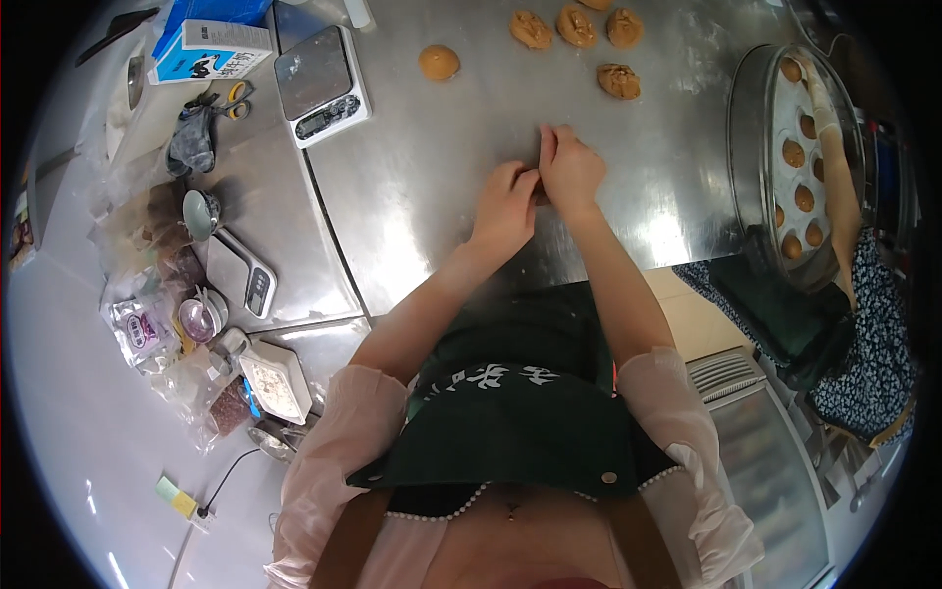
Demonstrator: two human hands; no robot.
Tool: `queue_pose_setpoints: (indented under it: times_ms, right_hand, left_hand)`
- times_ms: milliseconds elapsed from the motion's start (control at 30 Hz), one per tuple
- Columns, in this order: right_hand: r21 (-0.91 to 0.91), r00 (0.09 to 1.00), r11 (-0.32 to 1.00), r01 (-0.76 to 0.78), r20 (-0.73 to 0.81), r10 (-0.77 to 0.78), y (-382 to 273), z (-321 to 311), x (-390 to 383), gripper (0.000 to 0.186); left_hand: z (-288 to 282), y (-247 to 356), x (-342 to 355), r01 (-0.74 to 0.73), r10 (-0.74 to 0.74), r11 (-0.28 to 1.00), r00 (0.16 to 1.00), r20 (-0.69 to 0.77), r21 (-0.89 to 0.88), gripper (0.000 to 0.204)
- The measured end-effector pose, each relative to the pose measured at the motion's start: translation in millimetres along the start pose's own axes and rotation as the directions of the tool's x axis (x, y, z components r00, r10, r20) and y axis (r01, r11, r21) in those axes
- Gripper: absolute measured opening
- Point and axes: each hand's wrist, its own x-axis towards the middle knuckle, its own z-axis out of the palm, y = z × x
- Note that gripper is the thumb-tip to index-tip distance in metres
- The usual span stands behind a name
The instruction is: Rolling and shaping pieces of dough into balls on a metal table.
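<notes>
Apron (510,427): dark green, at the near edge of the metal counter (422,167); forearms pass over it, best kept low and steady.
Left hand (505,211): fingers bent and lying together, meeting the other hand; whether they clamp anything cannot be told from above.
Right hand (574,177): thumb and forefinger point far, the remaining fingers folded close; its grip is likewise hidden.
Brown piece (541,195): a small patch of it, apparently dough, shows where the two hands meet, above the near middle of the counter; the rest is covered.
Handling: judged soft; light, even pressure with a small turn between presses should close the surface without thinning one side. Seams are best pinched, then smoothed.
Round pan (751,157): at right, with smooth brown balls (793,153) set apart on a pale base; a co-worker's forearm (836,182) reaches across it. These balls give a fair standard for roundness.
Smooth ball (439,62): alone, far and left of the hands; a nearer model for finish.
Rough lumps (619,80): far, right of that ball, creased and uneven; such folds would probably need working in before a piece counts as smooth.
</notes>
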Motion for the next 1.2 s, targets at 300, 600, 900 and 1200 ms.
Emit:
queue_pose_setpoints:
  times_ms: [300, 600, 900, 1200]
  right_hand:
    - [-0.120, 0.987, 0.986, 0.118, 0.127, -0.103, 2, 2, 3, 0.024]
    - [-0.092, 0.987, 0.983, 0.161, 0.018, -0.160, 8, 18, 4, 0.028]
    - [-0.035, 0.999, 0.998, 0.052, 0.013, -0.051, -16, 4, -5, 0.028]
    - [0.136, 0.983, 0.974, -0.180, 0.004, 0.181, 5, -13, -24, 0.027]
  left_hand:
    - [4, -2, -24, 0.193, -0.210, 0.968, 0.973, -0.096, -0.160, 0.039]
    - [5, -12, -28, 0.053, -0.091, 0.970, 0.985, -0.150, -0.239, 0.034]
    - [13, -3, -14, 0.092, -0.146, 0.964, 0.968, -0.205, -0.250, 0.031]
    - [-14, -21, 21, -0.110, 0.115, 0.989, 0.992, 0.042, -0.103, 0.059]
